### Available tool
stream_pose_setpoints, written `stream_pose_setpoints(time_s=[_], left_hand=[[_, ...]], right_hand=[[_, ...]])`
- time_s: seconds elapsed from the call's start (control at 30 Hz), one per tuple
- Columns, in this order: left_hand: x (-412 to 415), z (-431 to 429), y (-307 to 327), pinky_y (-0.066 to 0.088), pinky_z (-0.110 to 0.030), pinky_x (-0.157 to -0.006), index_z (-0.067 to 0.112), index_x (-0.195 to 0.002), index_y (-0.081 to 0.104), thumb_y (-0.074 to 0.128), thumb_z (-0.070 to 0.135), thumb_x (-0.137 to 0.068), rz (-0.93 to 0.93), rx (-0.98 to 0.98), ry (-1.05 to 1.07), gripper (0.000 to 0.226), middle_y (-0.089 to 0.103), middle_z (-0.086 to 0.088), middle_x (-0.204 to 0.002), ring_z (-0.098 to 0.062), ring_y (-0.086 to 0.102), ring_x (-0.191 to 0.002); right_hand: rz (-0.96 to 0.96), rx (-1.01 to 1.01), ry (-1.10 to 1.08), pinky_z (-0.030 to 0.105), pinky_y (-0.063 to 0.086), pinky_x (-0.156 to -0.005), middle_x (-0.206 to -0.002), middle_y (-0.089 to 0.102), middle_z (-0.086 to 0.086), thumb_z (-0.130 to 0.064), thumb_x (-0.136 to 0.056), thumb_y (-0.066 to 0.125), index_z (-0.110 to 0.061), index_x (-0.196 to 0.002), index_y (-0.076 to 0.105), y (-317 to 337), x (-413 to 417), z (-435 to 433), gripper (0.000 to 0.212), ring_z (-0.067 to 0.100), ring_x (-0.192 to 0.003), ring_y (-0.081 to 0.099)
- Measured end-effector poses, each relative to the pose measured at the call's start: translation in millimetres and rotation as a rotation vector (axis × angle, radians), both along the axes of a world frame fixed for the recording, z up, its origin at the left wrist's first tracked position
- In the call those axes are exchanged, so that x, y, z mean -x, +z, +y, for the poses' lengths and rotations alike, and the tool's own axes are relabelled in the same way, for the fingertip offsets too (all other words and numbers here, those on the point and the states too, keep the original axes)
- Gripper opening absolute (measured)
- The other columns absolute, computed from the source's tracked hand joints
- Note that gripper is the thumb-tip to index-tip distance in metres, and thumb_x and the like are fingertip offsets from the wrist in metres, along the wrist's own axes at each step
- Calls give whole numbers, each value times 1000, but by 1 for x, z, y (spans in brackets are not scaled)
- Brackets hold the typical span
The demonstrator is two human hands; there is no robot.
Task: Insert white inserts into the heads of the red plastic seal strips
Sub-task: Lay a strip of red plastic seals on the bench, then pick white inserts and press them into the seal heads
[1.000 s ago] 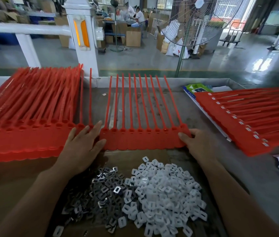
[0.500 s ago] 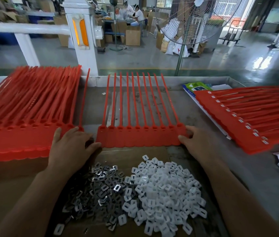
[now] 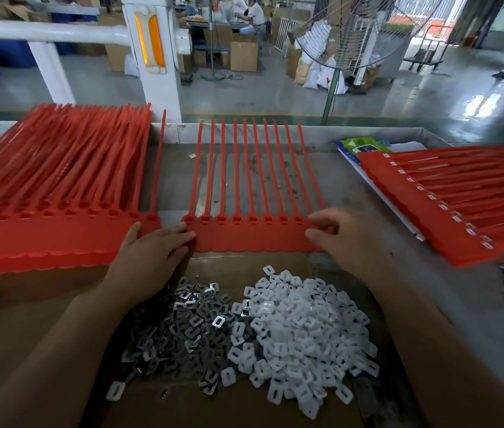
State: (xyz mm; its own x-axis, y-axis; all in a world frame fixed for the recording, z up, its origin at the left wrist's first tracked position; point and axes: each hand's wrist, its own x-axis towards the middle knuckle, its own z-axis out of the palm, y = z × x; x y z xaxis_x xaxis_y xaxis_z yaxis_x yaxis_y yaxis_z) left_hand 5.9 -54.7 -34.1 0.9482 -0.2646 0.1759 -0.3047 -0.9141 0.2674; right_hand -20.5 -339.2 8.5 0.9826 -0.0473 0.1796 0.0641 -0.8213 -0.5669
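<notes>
A flat sheet of joined red seal strips (image 3: 250,236) lies across the middle of the bench, heads toward me with their sockets empty, tails pointing away. My left hand (image 3: 151,254) rests with straight fingers against the sheet's left end, beside a thick stack of red strips (image 3: 43,236). My right hand (image 3: 340,239) pinches the sheet's right end between thumb and curled fingers. A heap of white inserts (image 3: 300,332) lies on cardboard just in front of the sheet, between my forearms.
Grey metal clips (image 3: 188,329) are heaped left of the white inserts on the cardboard sheet (image 3: 28,319). At the right lies a slanted stack of red strips (image 3: 448,217) with white inserts in their heads, over a green packet (image 3: 361,145). The bench's rim (image 3: 368,132) closes the back.
A gap has opened between the middle sheet and the left stack. My right fingers have curled over the sheet's right end. My left hand shifted left, then back against the sheet's left end.
</notes>
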Motion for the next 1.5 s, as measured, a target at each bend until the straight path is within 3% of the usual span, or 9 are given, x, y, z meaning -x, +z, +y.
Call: stream_pose_setpoints(time_s=[0.1, 0.27, 0.4, 0.77, 0.9, 1.0, 1.17, 1.4, 1.5], left_hand=[[0, 0, 1, -4, -33, -110, 32, -132, 43, 38, 26, -96, 8, 9, 9, 37, 31, 13, -146, -1, 27, -133], [1, 0, -1, 3, -28, -111, 28, -133, 43, 38, 22, -96, 22, 13, -33, 38, 30, 9, -147, -3, 25, -135], [3, -1, -2, 6, -27, -110, 24, -131, 47, 42, 18, -94, -9, 60, -57, 38, 33, 5, -146, -6, 28, -134], [4, -2, -4, 13, -28, -110, 23, -130, 48, 43, 18, -94, -27, 31, -58, 37, 37, 4, -144, -11, 33, -132], [9, -6, -1, 31, -27, -100, 17, -121, 58, 50, 13, -90, -64, 138, -34, 32, 49, 0, -131, -17, 45, -119], [11, -8, 1, 29, -18, -92, 14, -119, 60, 51, 12, -89, -75, 162, -35, 31, 50, 1, -125, -15, 47, -113], [11, -7, 3, 28, -17, -95, 15, -118, 60, 49, 11, -90, -56, 174, -62, 30, 50, 4, -129, -12, 47, -116], [9, -7, 1, 28, -17, -97, 16, -117, 62, 50, 11, -90, -52, 187, -72, 30, 52, 6, -130, -10, 47, -117], [8, -5, 1, 23, -10, -95, 16, -114, 64, 52, 10, -89, -43, 248, -83, 28, 53, 8, -128, -2, 45, -112]], right_hand=[[55, 18, 317, 0, 39, -71, -85, 60, -22, -25, -84, 64, -22, -100, 68, 13, 17, 30, 17, -16, -74, 51], [141, 19, 642, 4, 41, -71, -85, 63, -15, -22, -82, 68, -18, -98, 71, 19, 37, 70, 18, -11, -71, 51], [128, 126, 778, 0, 32, -70, -103, 64, -10, -28, -79, 70, -21, -107, 68, 10, 43, 88, 30, -12, -75, 40], [131, 45, 688, 8, 38, -67, -92, 67, -10, -20, -77, 71, -21, -92, 71, -5, 45, 88, 15, -11, -67, 47], [76, -26, 664, 12, 41, -70, -91, 71, -4, -21, -78, 71, -16, -96, 73, -4, 44, 84, 19, 0, -83, 55], [52, -56, 675, 16, 41, -69, -88, 72, -1, -24, -82, 66, -13, -95, 73, -4, 44, 83, 18, 4, -85, 56], [6, -72, 681, 4, 36, -68, -85, 72, 1, -17, -85, 63, -8, -90, 73, -5, 44, 83, 14, -1, -81, 54], [27, -244, 507, 7, 45, -63, -66, 63, -21, -16, -75, 74, -16, -80, 73, -2, 39, 74, 6, -6, -67, 60], [12, -217, 433, 4, 45, -68, -79, 66, -22, -15, -78, 70, -14, -88, 73, 7, 28, 70, 10, -12, -68, 59]])
